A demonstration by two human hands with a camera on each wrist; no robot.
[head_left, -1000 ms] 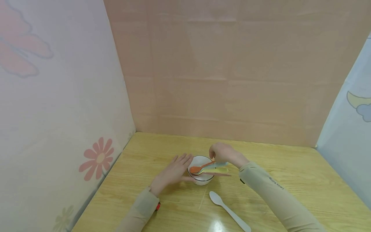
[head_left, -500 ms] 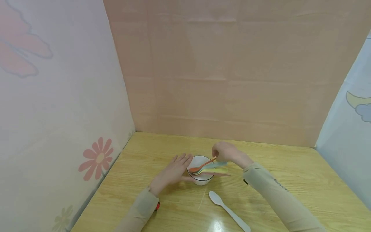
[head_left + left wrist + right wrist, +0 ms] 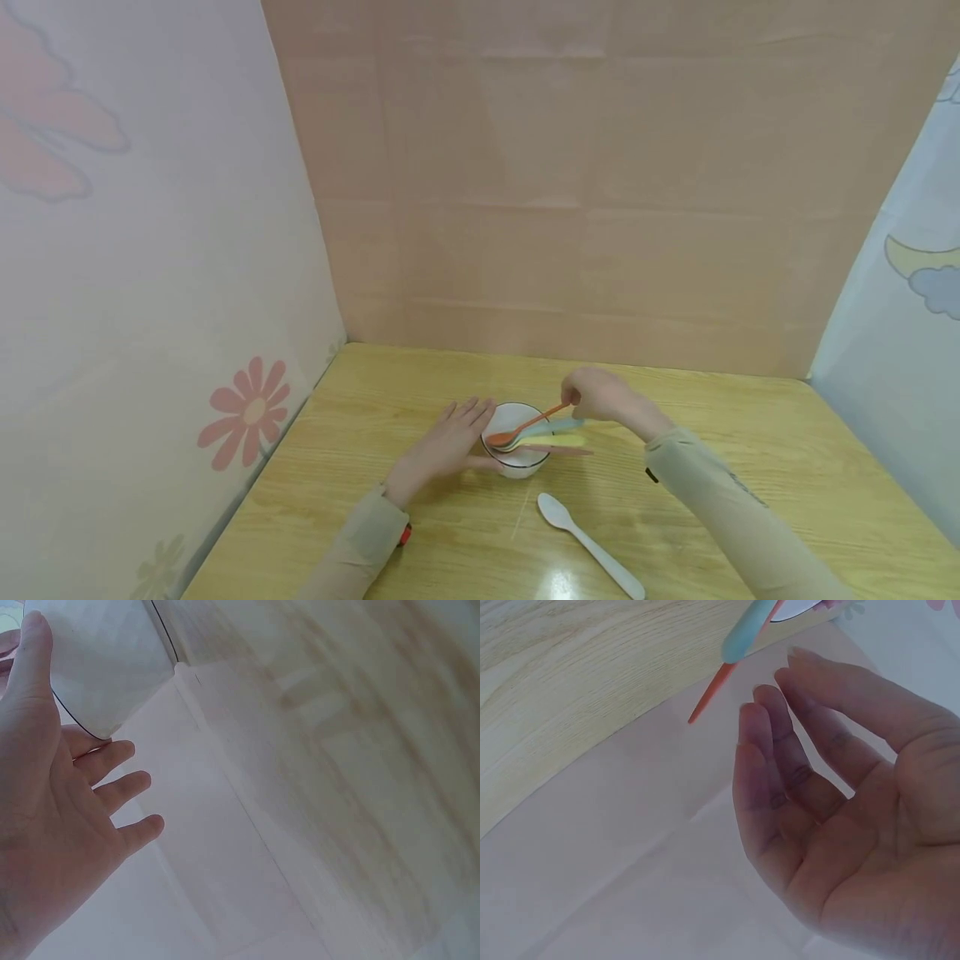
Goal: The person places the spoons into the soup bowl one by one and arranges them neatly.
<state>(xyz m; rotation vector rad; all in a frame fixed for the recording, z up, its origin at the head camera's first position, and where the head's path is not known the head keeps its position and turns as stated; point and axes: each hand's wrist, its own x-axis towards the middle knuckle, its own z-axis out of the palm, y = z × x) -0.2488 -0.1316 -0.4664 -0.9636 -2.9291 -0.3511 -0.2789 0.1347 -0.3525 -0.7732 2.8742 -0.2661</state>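
A white bowl [image 3: 517,472] with a dark rim stands near the middle of the table. My left hand [image 3: 448,440] holds it from the left, thumb and fingers on opposite sides; the left wrist view shows the thumb along the bowl's wall [image 3: 105,660]. Leaning over the rim are an orange spoon [image 3: 500,438], a pale blue spoon [image 3: 564,425], a yellow one [image 3: 561,440] and a pinkish one [image 3: 567,451]. My right hand [image 3: 602,395] is beside the orange handle's end. In the right wrist view its fingers [image 3: 791,757] are loosely bent, apart from the handles.
A large white spoon [image 3: 592,546] lies diagonally on the wooden table [image 3: 420,533], in front of the bowl. Behind the table rises a tan sheet [image 3: 525,208]. A white panel with flowers [image 3: 187,250] stands at the left, another at the right [image 3: 892,358].
My right hand has drawn back to the right, away from the bowl, and more of the orange spoon's handle shows. The left hand stays on the bowl. The white spoon has not moved.
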